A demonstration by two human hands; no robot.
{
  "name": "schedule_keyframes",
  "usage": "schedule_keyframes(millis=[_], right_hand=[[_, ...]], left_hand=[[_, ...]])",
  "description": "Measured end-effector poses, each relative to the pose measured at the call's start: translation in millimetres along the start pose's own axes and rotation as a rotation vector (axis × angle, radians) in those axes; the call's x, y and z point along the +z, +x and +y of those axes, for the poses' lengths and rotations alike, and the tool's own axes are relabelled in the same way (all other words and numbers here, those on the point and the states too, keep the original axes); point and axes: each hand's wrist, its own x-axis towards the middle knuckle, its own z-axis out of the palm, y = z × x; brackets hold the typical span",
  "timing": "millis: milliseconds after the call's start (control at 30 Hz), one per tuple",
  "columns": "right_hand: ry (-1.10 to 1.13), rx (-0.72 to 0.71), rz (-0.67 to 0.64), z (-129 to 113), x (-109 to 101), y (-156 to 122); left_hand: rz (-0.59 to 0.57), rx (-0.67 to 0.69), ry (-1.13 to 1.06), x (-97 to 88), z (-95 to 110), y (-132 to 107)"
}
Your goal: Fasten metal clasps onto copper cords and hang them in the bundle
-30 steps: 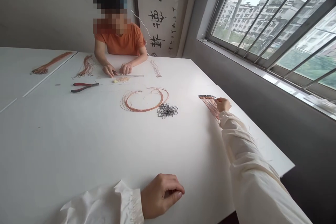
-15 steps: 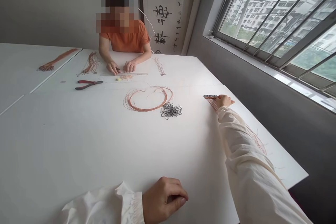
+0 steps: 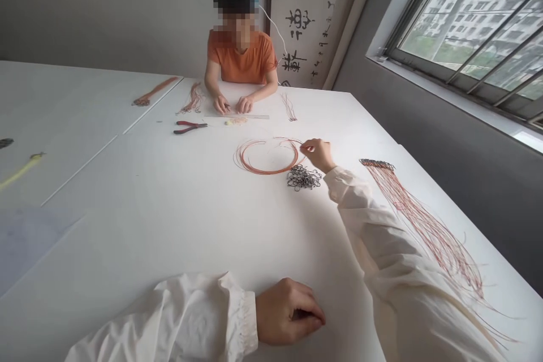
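Observation:
My right hand (image 3: 317, 154) has reached the right edge of a coil of thin orange line (image 3: 265, 172). Its fingertips are pinched together on the strands there. Just below that hand lies a tangled heap of dark metal hooks or clips (image 3: 304, 177). Along the right side of the table stretches a bundle of orange lines (image 3: 418, 220), its dark metal pieces (image 3: 376, 164) lined up at the far end. My left hand (image 3: 290, 312) rests on the near part of the table, thumb and fingers closed, with nothing visible in them.
Across the white table (image 3: 178, 226) sits a person in an orange top (image 3: 241, 59), hands at a ruler (image 3: 254, 117). Red-handled pliers (image 3: 189, 126) lie left of the ruler. More line bundles (image 3: 193, 99) lie near the person. A yellow strand (image 3: 21, 172) is at far left.
My right hand has let go of the lined-up metal pieces and moved left to the coil of orange line. The view has turned left. My left hand stays resting and closed.

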Motion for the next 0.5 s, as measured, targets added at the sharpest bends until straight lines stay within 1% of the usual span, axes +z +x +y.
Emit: schedule_keyframes(millis=[100, 200, 267, 367, 500], right_hand=[[-0.030, -0.047, -0.106, -41, 35, 16], [-0.080, -0.089, -0.193, -63, 57, 33], [-0.110, -0.129, -0.254, -69, 65, 41], [-0.142, -0.167, -0.332, -73, 70, 49], [-0.155, -0.193, -0.368, -74, 72, 48]], left_hand=[[0.025, 0.014, 0.002, 1.3, 0, 1], [0.041, 0.012, 0.005, 4.2, -2, 1], [0.042, 0.006, -0.003, 6.4, -4, 0], [0.050, 0.014, -0.024, 9.1, -5, 0], [0.064, 0.010, -0.045, 10.7, -5, -1]])
